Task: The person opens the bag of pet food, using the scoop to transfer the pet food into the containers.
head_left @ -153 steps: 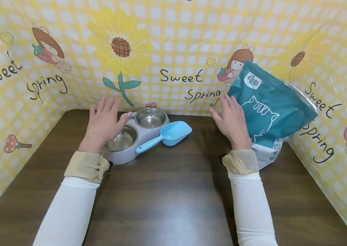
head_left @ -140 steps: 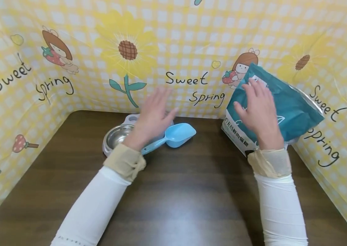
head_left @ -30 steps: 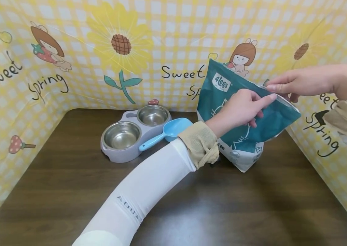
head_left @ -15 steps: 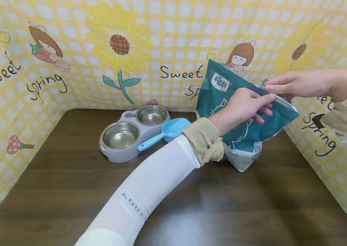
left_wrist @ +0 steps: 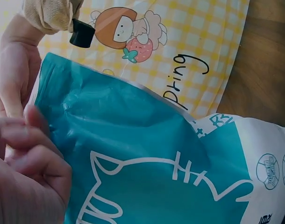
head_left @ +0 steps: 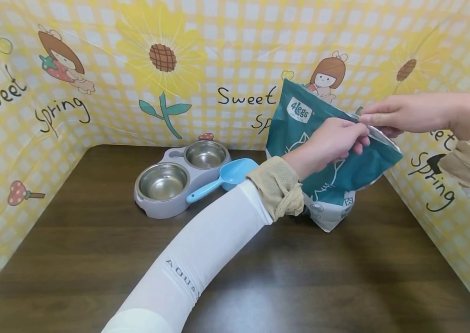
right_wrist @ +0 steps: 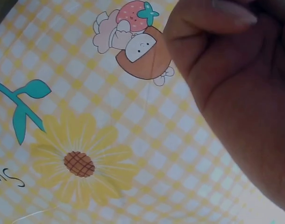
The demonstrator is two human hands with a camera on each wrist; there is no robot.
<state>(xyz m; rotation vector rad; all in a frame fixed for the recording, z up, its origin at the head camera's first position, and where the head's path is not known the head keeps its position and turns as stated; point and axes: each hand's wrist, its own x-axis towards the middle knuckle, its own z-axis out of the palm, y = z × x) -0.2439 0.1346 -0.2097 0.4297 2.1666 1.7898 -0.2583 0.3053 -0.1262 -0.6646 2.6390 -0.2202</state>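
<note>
A teal and white pet food bag [head_left: 345, 178] with a cat outline stands upright at the right of the table. My left hand [head_left: 328, 142], fingers curled, pinches the bag's top edge from the front. Just beyond it my right hand [head_left: 420, 113] pinches the same edge from behind, its fingertips close to the left ones. In the left wrist view, the curled fingers of my left hand [left_wrist: 32, 175] are at the left of the bag [left_wrist: 128, 126]. The right wrist view shows the right hand's palm and thumb but not the bag.
Left of the bag stands a lilac double feeder [head_left: 170, 210] holding two steel bowls. A light blue scoop [head_left: 235, 172] leans against its right side, partly behind my left forearm. Yellow checked cloth [head_left: 235, 55] walls the dark wooden table [head_left: 135, 259].
Since the earliest frames my hands have come from above the feeder and the bag's front to its top edge. The bag has shifted left. Lately the left thumb and fingers have curled in.
</note>
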